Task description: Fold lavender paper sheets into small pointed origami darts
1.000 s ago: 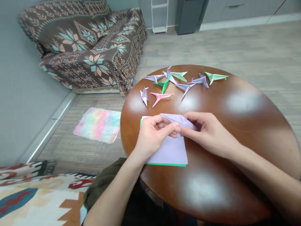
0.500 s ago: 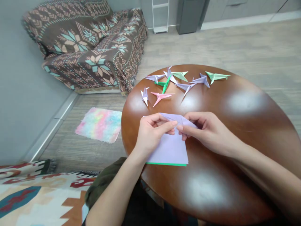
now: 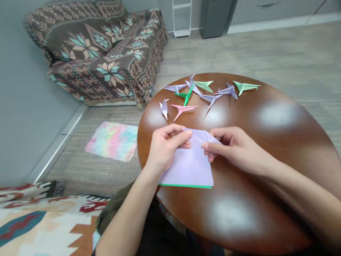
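Between my hands is a partly folded sheet of lilac origami paper [image 3: 200,135], held just above the table. My left hand [image 3: 167,142] pinches its left side between thumb and fingers. On the other side, my right hand [image 3: 231,146] grips the folded right corner, thumb on top and fingers curled beneath. Below lies a stack of square paper [image 3: 190,170], lilac on top with a green edge showing at the front. Both hands partly cover the folded sheet, so its full shape is hidden.
Folded paper cranes lie toward the far side of the round brown table [image 3: 266,149]: a pink crane [image 3: 183,111], a dark green crane [image 3: 186,95], a light green crane [image 3: 243,87] and several lilac ones. Beyond are a covered sofa [image 3: 106,60] and a fluffy rug [image 3: 113,140].
My left hand has shifted left along the folded sheet, away from my right hand. More of the sheet and the stack beneath shows. My right hand stays nearly in place.
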The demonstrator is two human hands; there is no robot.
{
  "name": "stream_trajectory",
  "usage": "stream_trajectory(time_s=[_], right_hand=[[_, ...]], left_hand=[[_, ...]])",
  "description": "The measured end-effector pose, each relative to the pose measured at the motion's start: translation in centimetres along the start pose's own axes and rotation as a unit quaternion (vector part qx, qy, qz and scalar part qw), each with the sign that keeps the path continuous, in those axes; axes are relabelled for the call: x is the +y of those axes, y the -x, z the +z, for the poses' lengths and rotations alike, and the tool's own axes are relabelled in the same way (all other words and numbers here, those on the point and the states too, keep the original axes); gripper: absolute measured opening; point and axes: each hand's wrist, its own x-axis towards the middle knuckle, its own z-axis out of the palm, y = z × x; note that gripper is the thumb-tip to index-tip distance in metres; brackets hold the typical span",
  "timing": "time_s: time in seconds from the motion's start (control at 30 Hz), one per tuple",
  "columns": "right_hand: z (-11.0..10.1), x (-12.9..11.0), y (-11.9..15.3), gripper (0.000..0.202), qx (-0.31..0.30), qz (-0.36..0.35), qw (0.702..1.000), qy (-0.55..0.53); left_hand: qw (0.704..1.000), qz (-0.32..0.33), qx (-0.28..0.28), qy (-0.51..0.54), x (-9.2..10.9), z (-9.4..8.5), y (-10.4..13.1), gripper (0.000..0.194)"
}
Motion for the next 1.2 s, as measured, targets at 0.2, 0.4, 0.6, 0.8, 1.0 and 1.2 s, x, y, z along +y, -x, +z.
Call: stream_trajectory(time_s=[0.2, 0.4, 0.6, 0.8, 1.0, 1.2], right_hand=[[0.1, -0.2, -0.1, 0.025, 0.014, -0.02, 0.997, 0.074], [0.1, 0.0, 0.0, 0.027, 0.041, -0.048, 0.994, 0.09], [0.1, 0.2, 0.0, 0.026, 0.034, -0.037, 0.996, 0.069], [0.1, 0.2, -0.1, 0.027, 0.029, -0.017, 0.999, 0.006], [0.3, -0.1, 0.0, 0.025, 0.028, -0.018, 0.999, -0.004], [0.4, -0.3, 0.1, 0.021, 0.038, -0.03, 0.999, 0.007]], left_hand=[[0.999, 0.019, -0.019, -0.042, -0.1, -0.4, 0.0, 0.022], [0.998, 0.018, -0.033, -0.044, -0.4, -0.3, 0.2, 0.023], [0.999, 0.034, 0.012, 0.001, 0.6, -0.7, -0.2, 0.02], [1.0, 0.0, -0.028, -0.011, 1.0, -1.2, -0.1, 0.018], [0.996, -0.015, -0.07, -0.051, 0.2, -0.7, 0.2, 0.02], [0.997, -0.001, -0.061, -0.057, 0.0, -0.9, 0.2, 0.018]])
